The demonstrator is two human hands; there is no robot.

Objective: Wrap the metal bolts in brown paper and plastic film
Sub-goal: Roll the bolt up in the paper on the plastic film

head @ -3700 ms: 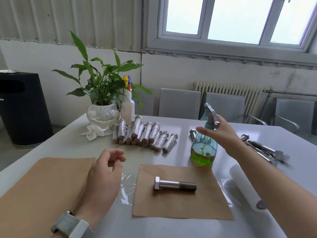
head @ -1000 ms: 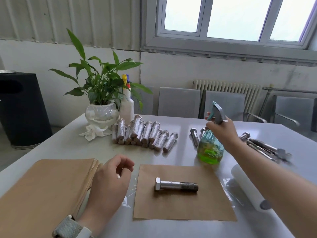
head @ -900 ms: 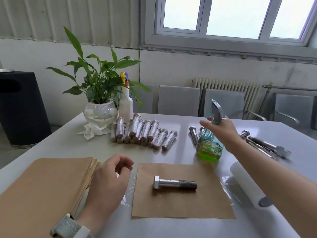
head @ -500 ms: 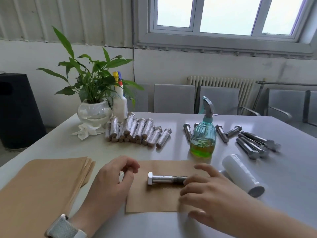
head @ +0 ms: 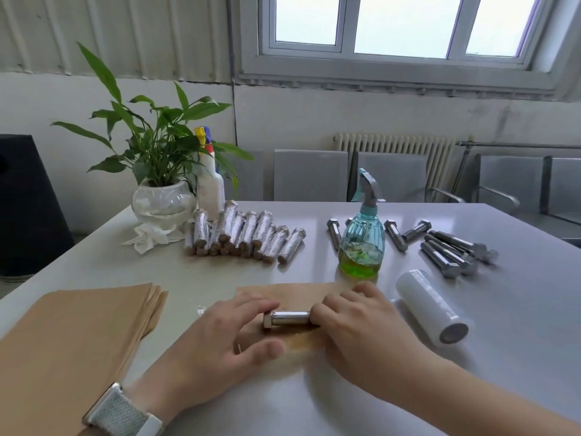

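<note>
Both hands [head: 220, 338] [head: 355, 325] have come to grip the bolt [head: 287, 319]; spray bottle [head: 361, 243] holds green liquid.

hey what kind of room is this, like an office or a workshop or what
Probably an office or meeting room used as a makeshift packing station: a plain white table with a row of grey chairs behind it, a radiator under the window, and a potted plant.

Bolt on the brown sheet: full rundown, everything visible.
The bolt is shiny bare metal with a hex head at its left end and a smooth shank; the right end is hidden by the right hand. It lies on its side, roughly left to right, on the brown paper sheet. The left hand touches the head end with its fingers; the right hand covers the other end.
</note>
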